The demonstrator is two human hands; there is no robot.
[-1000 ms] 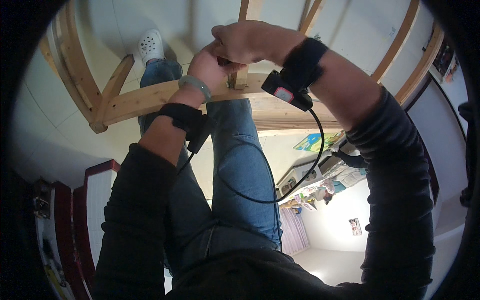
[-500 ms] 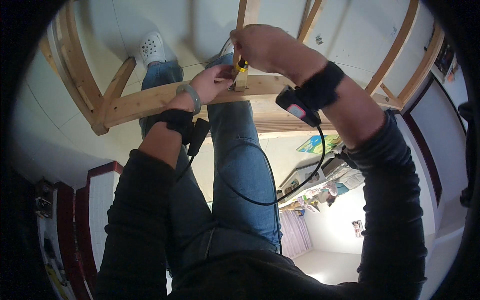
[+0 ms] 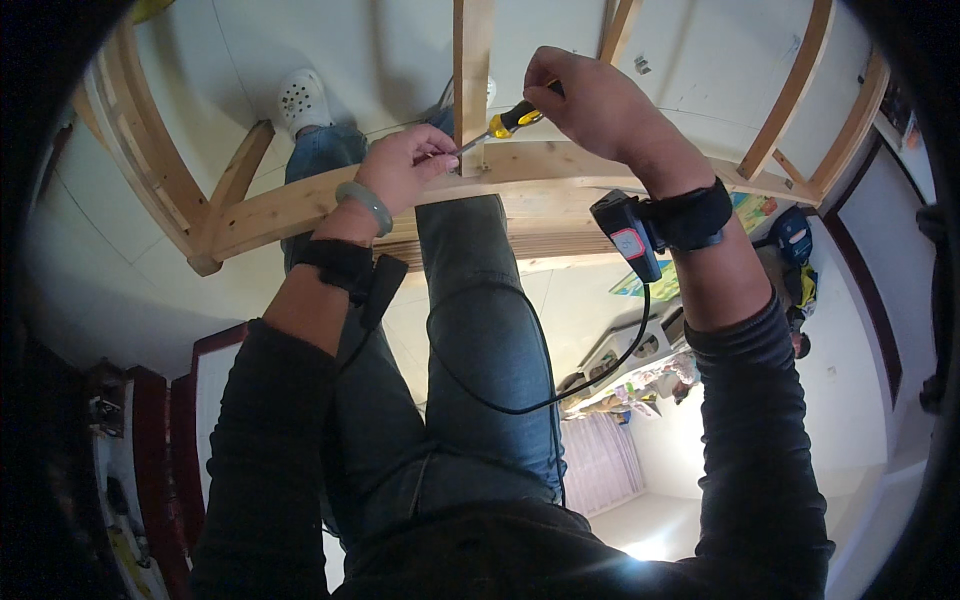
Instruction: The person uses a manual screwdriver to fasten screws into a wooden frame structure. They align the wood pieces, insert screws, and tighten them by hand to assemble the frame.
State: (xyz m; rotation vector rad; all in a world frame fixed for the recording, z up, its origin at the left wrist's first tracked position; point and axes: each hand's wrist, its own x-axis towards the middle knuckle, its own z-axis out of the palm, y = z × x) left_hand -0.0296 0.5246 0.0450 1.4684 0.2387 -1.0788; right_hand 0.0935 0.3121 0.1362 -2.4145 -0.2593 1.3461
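Head view: right hand [image 3: 600, 105] grips screwdriver [image 3: 505, 125]; left hand [image 3: 400, 165] pinches its shaft at the beam [image 3: 300, 205] edge.

Both arms reached forward, left hand [image 3: 400, 168] pinched with fingers [image 3: 432, 152] curled, right hand [image 3: 590, 100] closed in a fist, wrist bent.

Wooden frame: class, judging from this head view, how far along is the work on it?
Done: the wooden frame already stands with several bars joined. In hand: the right hand holds a screwdriver at the joint under the upright bar; the left hand steadies its tip. Left: whether the screw is seated cannot be seen.
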